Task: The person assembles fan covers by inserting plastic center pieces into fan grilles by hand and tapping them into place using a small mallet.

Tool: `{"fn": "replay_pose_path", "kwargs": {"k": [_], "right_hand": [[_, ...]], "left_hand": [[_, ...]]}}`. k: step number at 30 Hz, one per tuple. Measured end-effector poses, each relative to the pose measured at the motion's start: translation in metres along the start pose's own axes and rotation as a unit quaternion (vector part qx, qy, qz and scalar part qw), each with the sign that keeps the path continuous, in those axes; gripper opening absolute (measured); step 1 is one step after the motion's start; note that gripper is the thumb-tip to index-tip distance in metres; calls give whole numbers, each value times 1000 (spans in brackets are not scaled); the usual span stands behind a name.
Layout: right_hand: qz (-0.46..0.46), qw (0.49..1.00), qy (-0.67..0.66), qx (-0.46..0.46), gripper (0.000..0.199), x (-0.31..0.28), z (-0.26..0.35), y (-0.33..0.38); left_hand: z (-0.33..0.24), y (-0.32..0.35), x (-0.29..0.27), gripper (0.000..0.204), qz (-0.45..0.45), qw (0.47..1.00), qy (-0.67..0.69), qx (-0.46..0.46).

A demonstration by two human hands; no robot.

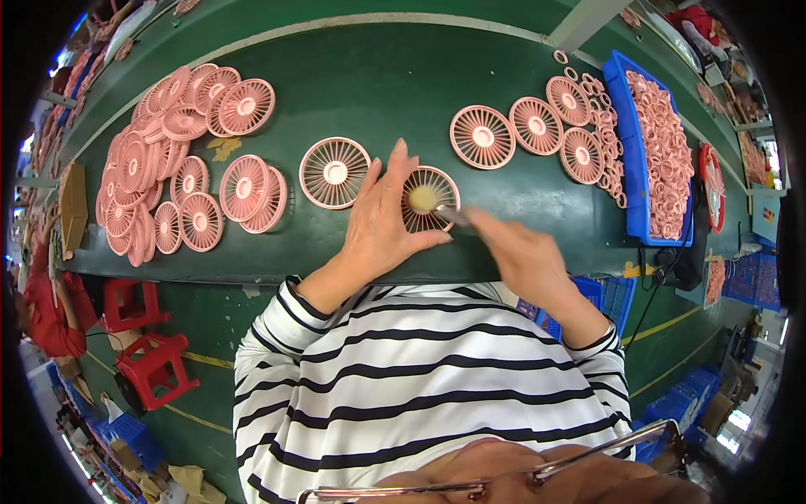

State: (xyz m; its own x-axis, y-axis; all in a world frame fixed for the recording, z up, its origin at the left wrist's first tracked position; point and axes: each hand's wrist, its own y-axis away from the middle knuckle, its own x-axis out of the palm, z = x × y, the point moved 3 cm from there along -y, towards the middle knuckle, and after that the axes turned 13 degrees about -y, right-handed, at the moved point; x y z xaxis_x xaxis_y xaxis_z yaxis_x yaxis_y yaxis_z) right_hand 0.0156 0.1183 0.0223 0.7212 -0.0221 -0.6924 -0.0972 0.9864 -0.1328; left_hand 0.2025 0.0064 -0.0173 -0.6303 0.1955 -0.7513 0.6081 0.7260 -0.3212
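Around one spoked disc (422, 223), the left grip (379, 217) holds wide.

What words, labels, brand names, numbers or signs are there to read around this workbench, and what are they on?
No text is readable.
Pink spoked discs: no lettering I can make out.
Blue tray: none I can make out.
Light-blue panel at far right: any marks are too small and blurred to read.

Shirt (437, 386): white, wavy black stripes; left sleeve (273, 336), right sleeve (603, 370): matching stripes; glasses (395, 490), near edge: thin metallic frame; hands (382, 218): bare
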Motion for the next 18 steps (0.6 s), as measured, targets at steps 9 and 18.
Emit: {"fn": "replay_pose_path", "kwargs": {"k": [9, 18], "right_hand": [[161, 985, -68, 10, 44, 3, 7, 6], [-54, 976, -196, -82, 47, -3, 30, -26]], "left_hand": [[55, 11, -56, 99, -55, 967, -250, -22], [37, 23, -36, 102, -32, 993, -48, -106]]}}
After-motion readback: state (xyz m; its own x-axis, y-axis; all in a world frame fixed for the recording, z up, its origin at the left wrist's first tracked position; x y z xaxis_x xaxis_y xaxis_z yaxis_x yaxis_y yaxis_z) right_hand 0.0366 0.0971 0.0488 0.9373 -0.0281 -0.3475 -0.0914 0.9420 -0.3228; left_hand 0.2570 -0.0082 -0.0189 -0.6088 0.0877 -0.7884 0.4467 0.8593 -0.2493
